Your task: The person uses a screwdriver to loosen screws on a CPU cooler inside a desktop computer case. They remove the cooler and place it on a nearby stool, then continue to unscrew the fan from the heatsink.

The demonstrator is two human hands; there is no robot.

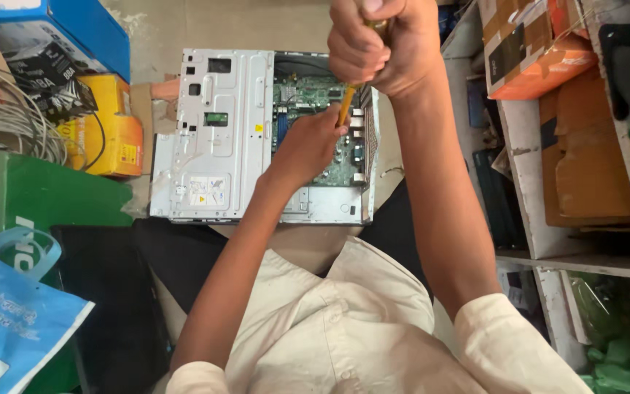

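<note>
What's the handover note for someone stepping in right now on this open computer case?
Right hand: fist closed on top of the yellow screwdriver, held upright over the board.
Left hand: down inside the case, fingers at the screwdriver's shaft near its tip.
Computer case: lying flat on the floor, cover off, green motherboard exposed on the right half.
Done: case opened.
Left: whether the screw under the tip is in or out cannot be seen.
</note>
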